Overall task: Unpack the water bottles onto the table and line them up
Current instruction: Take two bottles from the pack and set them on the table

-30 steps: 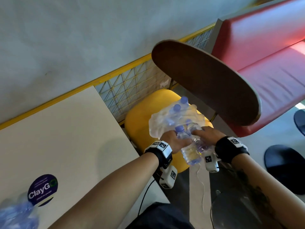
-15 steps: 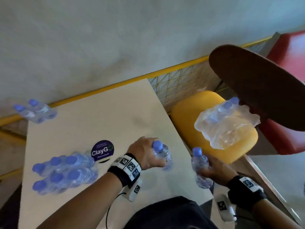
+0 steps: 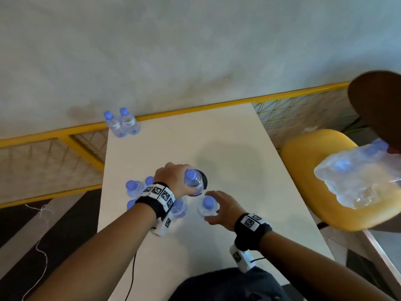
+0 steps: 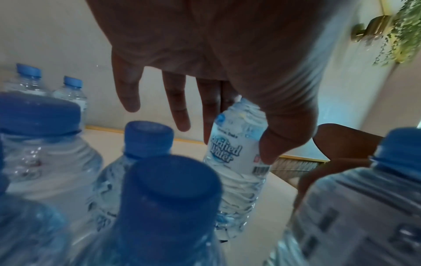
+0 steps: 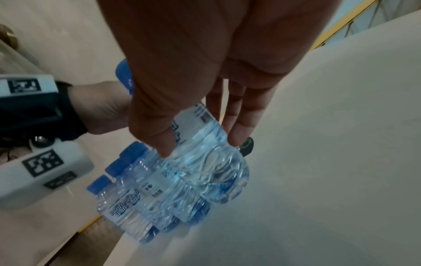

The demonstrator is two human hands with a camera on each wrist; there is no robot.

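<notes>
Pale plaster wall and a yellow rail back the cream table (image 3: 227, 137), which carries a pair of water bottles (image 3: 122, 123) at its far left corner and a huddle of standing bottles (image 3: 135, 189) at the near left edge. Each hand has one bottle, both upright with caps up. The left hand (image 3: 173, 181) wraps thumb and fingers round the label of its bottle (image 3: 193, 183), which stands just right of the huddle, over a dark round sticker; the wrist view shows the outer fingers loose. The right hand (image 3: 221, 208) pinches its bottle (image 3: 208, 208) between thumb and fingertips, low over the table or just touching it (which, I cannot tell), just near and right of the left-hand bottle. Both bottles lie right of the huddle, so the row probably grows rightward, and each grip need only go straight down along the bottle's long axis. Well to the right, on a yellow chair (image 3: 308, 170), the torn plastic pack (image 3: 358, 177) holds more bottles; the right hand is nearer it.
</notes>
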